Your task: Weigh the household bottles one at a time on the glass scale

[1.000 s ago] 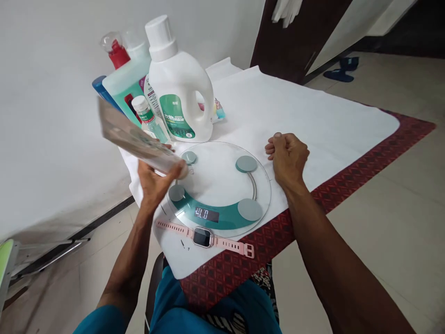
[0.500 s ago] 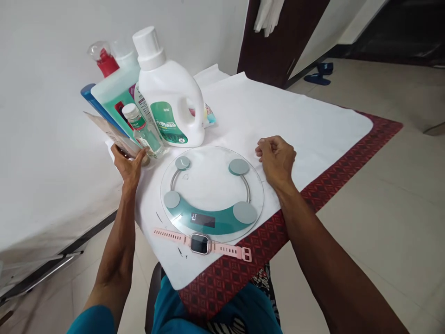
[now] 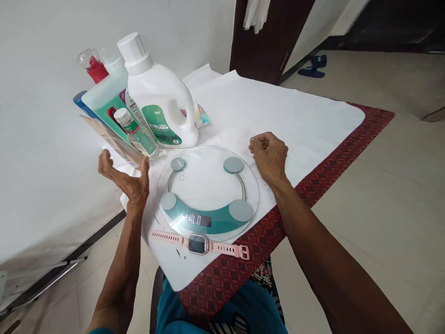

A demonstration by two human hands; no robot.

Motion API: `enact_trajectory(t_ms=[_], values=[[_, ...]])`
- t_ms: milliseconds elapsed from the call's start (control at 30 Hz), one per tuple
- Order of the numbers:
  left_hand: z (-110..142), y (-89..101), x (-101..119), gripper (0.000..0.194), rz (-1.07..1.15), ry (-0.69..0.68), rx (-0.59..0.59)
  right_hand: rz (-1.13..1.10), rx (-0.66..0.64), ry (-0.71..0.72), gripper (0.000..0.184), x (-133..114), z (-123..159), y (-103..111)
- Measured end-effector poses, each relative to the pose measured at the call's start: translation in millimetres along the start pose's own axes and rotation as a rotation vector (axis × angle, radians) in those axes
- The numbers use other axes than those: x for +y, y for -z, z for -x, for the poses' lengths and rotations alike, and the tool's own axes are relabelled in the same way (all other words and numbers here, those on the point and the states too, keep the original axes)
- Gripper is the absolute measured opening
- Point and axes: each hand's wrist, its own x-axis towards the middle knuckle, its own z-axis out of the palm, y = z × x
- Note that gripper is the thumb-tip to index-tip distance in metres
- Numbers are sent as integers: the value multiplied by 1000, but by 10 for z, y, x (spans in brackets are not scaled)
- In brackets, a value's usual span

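1. Packet, flat and brown (image 3: 110, 139), stands on end at the table's left side, next to the small clear bottle (image 3: 139, 139) with a white cap; whether the two touch, I cannot tell.
2. Its long axis slants up and left in view (much as the green bottle (image 3: 104, 104) behind it does), with the lower end towards the person.
3. Left hand (image 3: 131, 184) is by far the nearer: just in front of the packet's lower end, palm spread wide, thumb well apart from the fingers, holding nothing. Contact at the thumb tip is uncertain.
4. Right hand (image 3: 269, 155) lies across the table, beside the far right rim of the round glass bathroom scale (image 3: 207, 188), fingers loosely curled; nothing shows inside, though the palm is partly hidden.
5. Between the hands sits that scale, its display lit, with a pink-strapped smartwatch (image 3: 197, 244) laid out along its near edge.
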Motion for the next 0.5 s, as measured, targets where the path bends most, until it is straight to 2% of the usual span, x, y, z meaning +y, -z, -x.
enact_trajectory(t_ms=[67, 133, 167, 233, 333, 400, 500], values=[[86, -68, 205, 86, 110, -60, -134, 1, 5, -3, 32, 8, 8, -3], [99, -206, 339, 58, 225, -33, -392, -36, 6, -22, 35, 1, 18, 4], [75, -287, 374, 52, 276, 15, -522, -66, 1, -37, 37, -20, 24, 11], [-13, -440, 389, 54, 352, 120, -671, -113, -21, -49, 42, -117, 32, 15], [-137, -587, 322, 61, 451, 223, -709, -114, -68, 56, 44, -444, 29, -87], [-159, -623, 261, 64, 534, 299, -771, -110, -112, 174, 45, -746, 1, -284], [-123, -628, 185, 71, 663, 455, -856, -152, -212, 308, 57, -1159, -112, -743]])
